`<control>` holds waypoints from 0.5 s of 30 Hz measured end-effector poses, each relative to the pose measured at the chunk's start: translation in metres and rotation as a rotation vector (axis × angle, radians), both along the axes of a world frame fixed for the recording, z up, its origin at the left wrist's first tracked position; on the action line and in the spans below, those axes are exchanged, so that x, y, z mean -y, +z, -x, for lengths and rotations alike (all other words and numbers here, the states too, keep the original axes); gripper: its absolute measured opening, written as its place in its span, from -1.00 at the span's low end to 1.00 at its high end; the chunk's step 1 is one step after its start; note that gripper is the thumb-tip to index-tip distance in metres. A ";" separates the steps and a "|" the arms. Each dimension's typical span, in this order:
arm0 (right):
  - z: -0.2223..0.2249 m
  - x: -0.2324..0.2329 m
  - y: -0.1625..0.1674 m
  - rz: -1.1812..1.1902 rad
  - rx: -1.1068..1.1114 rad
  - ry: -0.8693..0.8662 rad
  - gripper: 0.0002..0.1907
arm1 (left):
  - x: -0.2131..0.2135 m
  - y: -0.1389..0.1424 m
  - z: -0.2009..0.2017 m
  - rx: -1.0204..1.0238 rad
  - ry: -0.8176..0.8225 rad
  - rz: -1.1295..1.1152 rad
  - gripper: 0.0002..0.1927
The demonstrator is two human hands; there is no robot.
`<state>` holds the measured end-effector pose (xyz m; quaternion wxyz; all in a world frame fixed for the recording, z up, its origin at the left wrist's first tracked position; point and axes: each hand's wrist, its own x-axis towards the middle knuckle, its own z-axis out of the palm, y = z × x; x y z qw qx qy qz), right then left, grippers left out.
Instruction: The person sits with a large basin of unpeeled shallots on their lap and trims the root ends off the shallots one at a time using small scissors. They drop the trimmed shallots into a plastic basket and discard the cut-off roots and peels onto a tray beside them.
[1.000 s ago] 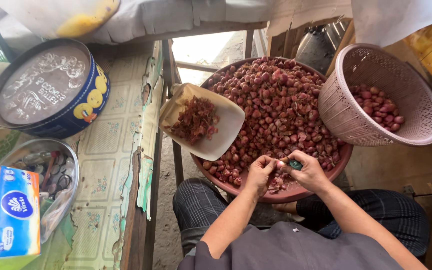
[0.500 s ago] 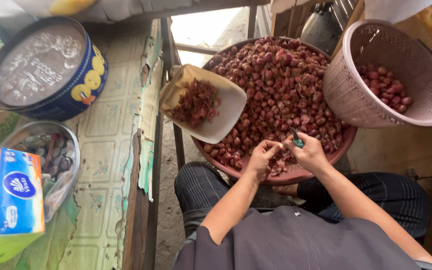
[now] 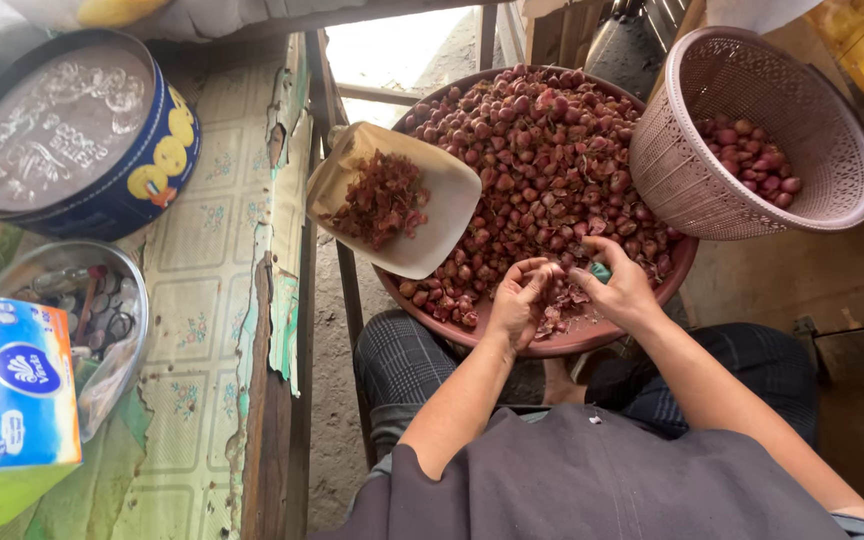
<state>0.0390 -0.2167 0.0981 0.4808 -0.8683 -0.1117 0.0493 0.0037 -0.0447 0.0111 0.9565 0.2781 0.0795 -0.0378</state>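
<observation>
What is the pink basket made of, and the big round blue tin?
The pink basket looks like moulded plastic: matte, with rows of small holes in its wall. The round blue tin seems painted metal, glossy; its silvery lid is embossed and shines.

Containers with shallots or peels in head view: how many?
3. Large round basin on the lap, full of shallots; cream scoop tray of peels on its left rim; pink basket at right, few shallots. More may sit out of frame.

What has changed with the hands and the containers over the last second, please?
Very little has moved. The left hand and right hand stay close together over the near edge of the big bowl of shallots, working on one. The peel tray, pink basket and blue tin kept their places.
</observation>
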 end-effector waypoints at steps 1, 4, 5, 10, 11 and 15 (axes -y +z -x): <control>0.004 0.001 0.001 -0.093 -0.064 0.038 -0.51 | 0.000 0.004 0.000 -0.029 -0.001 0.005 -0.78; 0.016 0.001 -0.002 -0.244 -0.160 0.130 -0.62 | 0.001 0.014 0.001 -0.077 -0.002 -0.007 -0.80; 0.018 -0.001 -0.005 -0.205 -0.130 0.150 -0.63 | 0.002 0.015 0.001 -0.071 0.000 -0.025 -0.80; 0.021 -0.007 -0.021 -0.192 -0.106 0.114 -0.74 | 0.003 0.008 0.000 -0.062 0.044 -0.113 -0.81; 0.020 -0.006 -0.022 -0.195 -0.102 0.110 -0.74 | 0.004 0.006 0.000 -0.073 0.044 -0.117 -0.81; 0.017 -0.001 -0.022 -0.274 -0.260 0.055 -0.74 | 0.005 0.001 -0.002 -0.056 0.035 -0.059 -0.80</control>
